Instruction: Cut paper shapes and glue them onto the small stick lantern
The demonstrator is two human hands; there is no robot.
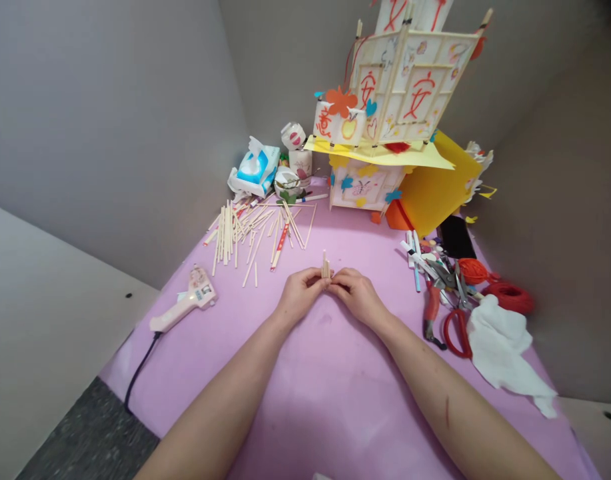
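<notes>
Between my two hands, over the middle of the purple tabletop, a small cluster of short wooden sticks (326,268) stands upright, one stick rising above the others. My left hand (304,293) pinches it from the left with thumb and forefinger. From the right, my right hand (354,293) closes its fingertips on the lower part of the same cluster. The fingers hide its bottom end. A pale pink hot glue gun (192,298) lies to the left of my hands, its black cord running off the table edge. Loose wooden sticks (228,233) are scattered beyond my left hand.
A paper-and-stick lantern house (400,93) stands at the back. Beside it are a tissue pack (255,170) and white jars (300,163). On the right lie red-handled scissors (458,330), pliers (432,307), markers, red cord (508,297) and a white cloth (500,340). Grey walls enclose the table.
</notes>
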